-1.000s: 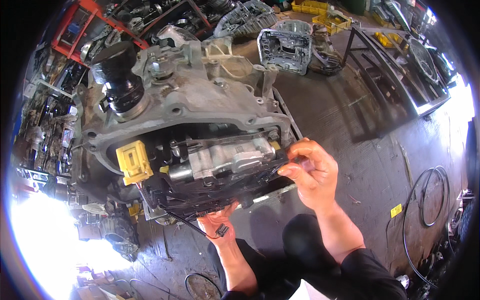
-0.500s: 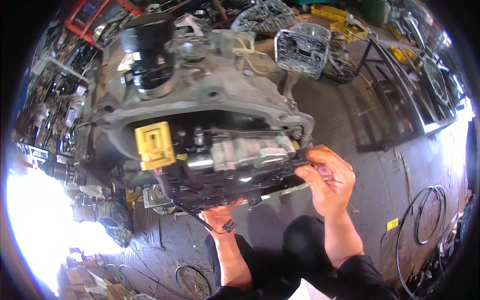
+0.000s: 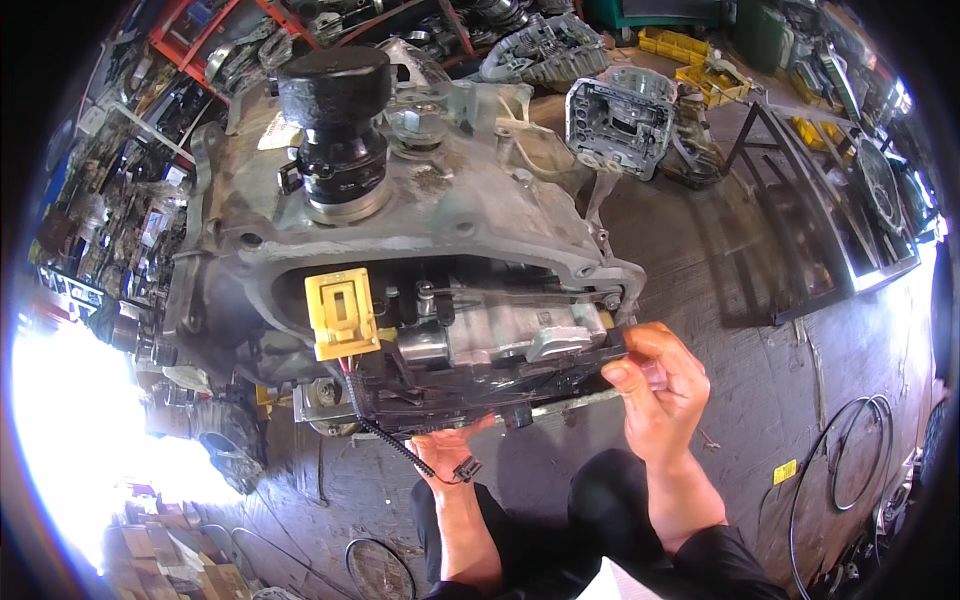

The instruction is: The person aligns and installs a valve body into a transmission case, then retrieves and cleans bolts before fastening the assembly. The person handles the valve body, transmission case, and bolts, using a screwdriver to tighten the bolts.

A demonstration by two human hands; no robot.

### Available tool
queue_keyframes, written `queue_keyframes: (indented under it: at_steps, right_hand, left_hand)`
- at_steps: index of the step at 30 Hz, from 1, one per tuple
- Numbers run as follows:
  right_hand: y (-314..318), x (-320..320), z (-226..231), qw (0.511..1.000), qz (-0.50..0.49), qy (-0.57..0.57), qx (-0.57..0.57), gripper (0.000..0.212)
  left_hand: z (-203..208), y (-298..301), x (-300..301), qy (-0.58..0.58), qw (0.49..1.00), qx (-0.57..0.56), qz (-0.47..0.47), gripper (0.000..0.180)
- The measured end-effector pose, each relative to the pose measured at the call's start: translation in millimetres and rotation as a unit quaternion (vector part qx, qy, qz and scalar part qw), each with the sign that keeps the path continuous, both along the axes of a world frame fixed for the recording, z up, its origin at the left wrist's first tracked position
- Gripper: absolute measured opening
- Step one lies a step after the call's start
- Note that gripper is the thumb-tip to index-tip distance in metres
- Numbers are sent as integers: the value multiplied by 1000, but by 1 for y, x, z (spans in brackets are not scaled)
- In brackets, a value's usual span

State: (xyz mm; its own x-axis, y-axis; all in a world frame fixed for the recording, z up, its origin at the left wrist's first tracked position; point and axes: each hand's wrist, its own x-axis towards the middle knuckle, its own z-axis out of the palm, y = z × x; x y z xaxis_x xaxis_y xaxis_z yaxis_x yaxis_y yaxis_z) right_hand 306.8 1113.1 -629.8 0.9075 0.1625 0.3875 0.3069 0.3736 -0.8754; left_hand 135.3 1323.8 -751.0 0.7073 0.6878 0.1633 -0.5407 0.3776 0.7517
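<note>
At lower centre, the left hand (image 3: 445, 450) is under the black-and-silver unit (image 3: 485, 348), its fingers partly hidden, so whether that grip is closed I cannot tell. Right of centre, the right hand (image 3: 662, 385) pinches the unit's end. The unit lies at the mouth of the housing (image 3: 440, 205), apparently not fastened yet; the yellow connector (image 3: 341, 313) and small plug (image 3: 467, 470) hang unattached. At upper right, yellow bins (image 3: 712, 86) have contents too small to identify.

A mechanical workshop is indicated by an open metal housing (image 3: 597, 122), yellow bins (image 3: 675, 44), a red rack (image 3: 288, 22) and machine parts (image 3: 545, 58) crowded along the far edge of the floor (image 3: 745, 400).
</note>
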Motion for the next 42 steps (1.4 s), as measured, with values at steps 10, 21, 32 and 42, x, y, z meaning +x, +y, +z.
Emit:
queue_keyframes:
  at_steps: [10, 21, 32, 42]
  right_hand:
    - [7, -13, -10, 997, -77, -6, 9, 28]
    - [34, -58, -1, 880, -243, -293, -283, 79]
    - [53, -81, 5, 780, -233, -408, -414, 118]
    - [68, -69, -14, 724, -229, -445, -475, 152]
  left_hand:
    - [-20, -5, -2, -100, 992, -68, 42, 51]
    - [28, -15, 4, -35, 994, -99, 11, 48]
    - [23, -16, 3, -16, 992, -125, -2, 47]
    - [43, 0, -12, 147, 989, -17, -5, 53]
